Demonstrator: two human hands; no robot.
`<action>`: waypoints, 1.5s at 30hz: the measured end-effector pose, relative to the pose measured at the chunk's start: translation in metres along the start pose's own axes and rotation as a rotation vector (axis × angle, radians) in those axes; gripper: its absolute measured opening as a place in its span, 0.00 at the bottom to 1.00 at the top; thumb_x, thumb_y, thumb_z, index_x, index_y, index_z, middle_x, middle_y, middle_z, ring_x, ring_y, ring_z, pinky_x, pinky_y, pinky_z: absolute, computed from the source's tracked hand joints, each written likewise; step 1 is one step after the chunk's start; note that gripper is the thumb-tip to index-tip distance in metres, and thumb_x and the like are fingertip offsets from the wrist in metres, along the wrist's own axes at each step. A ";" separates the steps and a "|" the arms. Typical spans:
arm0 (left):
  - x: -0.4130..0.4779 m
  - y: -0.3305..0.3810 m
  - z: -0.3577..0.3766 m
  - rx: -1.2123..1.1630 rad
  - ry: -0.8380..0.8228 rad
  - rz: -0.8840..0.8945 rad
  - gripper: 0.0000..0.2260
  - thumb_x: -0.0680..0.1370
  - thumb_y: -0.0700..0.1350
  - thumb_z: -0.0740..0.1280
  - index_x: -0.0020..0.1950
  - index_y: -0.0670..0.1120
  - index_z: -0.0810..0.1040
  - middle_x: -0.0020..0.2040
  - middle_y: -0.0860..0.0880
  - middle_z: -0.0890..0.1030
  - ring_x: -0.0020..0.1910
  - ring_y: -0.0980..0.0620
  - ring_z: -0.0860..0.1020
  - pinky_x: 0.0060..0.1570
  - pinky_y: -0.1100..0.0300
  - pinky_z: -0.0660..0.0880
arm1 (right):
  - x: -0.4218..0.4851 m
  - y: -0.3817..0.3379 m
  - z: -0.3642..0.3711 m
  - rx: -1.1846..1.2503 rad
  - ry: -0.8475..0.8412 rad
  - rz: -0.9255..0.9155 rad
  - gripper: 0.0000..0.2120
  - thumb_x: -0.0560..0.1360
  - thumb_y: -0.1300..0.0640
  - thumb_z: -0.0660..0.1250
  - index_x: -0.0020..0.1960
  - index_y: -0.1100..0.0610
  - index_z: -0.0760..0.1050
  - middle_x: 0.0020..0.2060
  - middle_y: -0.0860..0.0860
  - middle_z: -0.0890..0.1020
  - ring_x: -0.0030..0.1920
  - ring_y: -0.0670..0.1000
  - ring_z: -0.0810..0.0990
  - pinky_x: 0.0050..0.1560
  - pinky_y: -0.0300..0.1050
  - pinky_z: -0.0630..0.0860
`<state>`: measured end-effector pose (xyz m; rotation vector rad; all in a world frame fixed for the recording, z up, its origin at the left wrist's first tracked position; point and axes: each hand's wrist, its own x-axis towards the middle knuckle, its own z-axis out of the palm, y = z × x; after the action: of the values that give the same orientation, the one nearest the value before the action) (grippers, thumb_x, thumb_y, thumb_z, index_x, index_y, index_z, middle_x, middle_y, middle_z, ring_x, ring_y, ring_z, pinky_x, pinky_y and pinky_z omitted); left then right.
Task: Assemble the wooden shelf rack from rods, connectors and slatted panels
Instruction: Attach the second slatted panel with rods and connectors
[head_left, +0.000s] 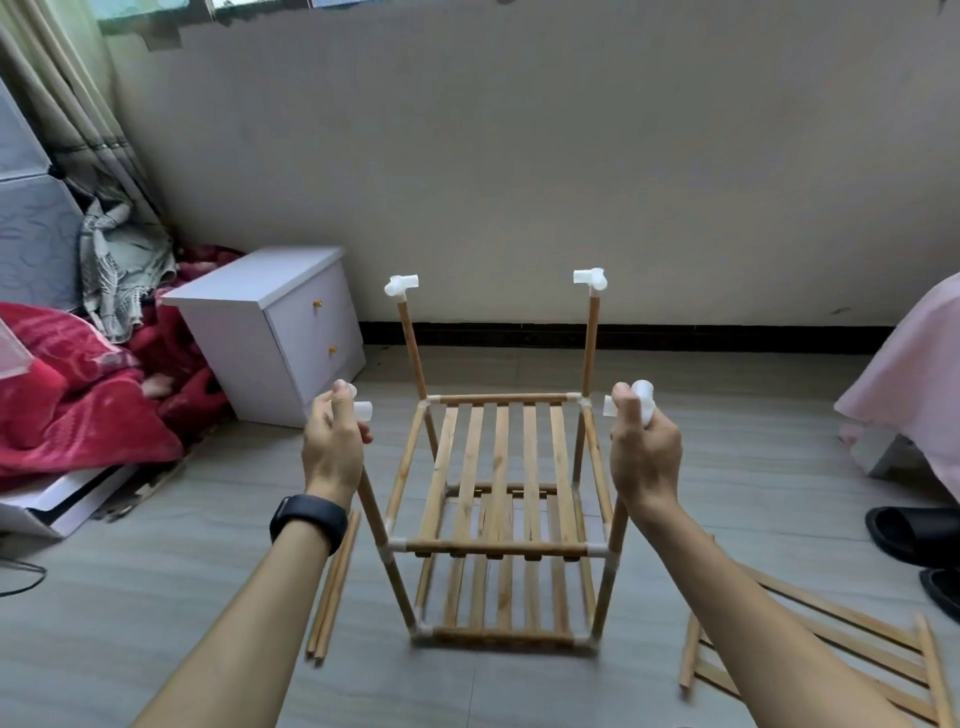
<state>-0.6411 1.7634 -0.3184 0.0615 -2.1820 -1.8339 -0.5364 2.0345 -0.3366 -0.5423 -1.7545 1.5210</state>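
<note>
A part-built wooden shelf rack (498, 519) stands on the floor in front of me, with two slatted panels (496, 457) fitted one above the other. Two far rods rise above it, each topped by a white connector (401, 285) (590, 278). My left hand (332, 441) grips the white connector (362, 410) on top of the near left rod (371, 499). My right hand (644, 447) grips the white connector (643, 402) on the near right rod (618, 525).
Two loose rods (335, 582) lie on the floor left of the rack. A spare slatted panel (831, 660) lies at the lower right. A white bedside cabinet (275, 332) and red bedding (78, 395) stand to the left, dark slippers (909, 535) at the right.
</note>
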 end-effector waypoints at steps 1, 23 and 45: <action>0.000 0.001 0.002 0.005 -0.013 0.002 0.18 0.79 0.63 0.53 0.55 0.55 0.77 0.37 0.49 0.75 0.37 0.51 0.75 0.40 0.55 0.72 | 0.003 0.001 -0.001 0.015 -0.003 0.002 0.25 0.71 0.32 0.58 0.32 0.53 0.69 0.23 0.45 0.70 0.23 0.41 0.67 0.27 0.42 0.66; 0.000 -0.017 0.023 -0.329 0.106 -0.070 0.17 0.73 0.58 0.58 0.32 0.47 0.68 0.22 0.54 0.66 0.21 0.56 0.65 0.23 0.63 0.64 | 0.030 0.025 0.004 0.072 0.122 -0.100 0.25 0.73 0.35 0.56 0.30 0.54 0.69 0.22 0.50 0.70 0.23 0.49 0.71 0.30 0.46 0.69; -0.014 -0.026 0.030 -0.135 0.204 0.088 0.28 0.72 0.69 0.59 0.29 0.45 0.72 0.22 0.52 0.70 0.26 0.49 0.71 0.32 0.53 0.71 | 0.031 0.025 0.001 0.106 0.119 -0.026 0.30 0.70 0.30 0.60 0.27 0.55 0.66 0.21 0.49 0.67 0.26 0.53 0.67 0.32 0.46 0.65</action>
<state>-0.6394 1.7900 -0.3508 0.1164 -1.8899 -1.8344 -0.5608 2.0616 -0.3525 -0.5432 -1.5754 1.5229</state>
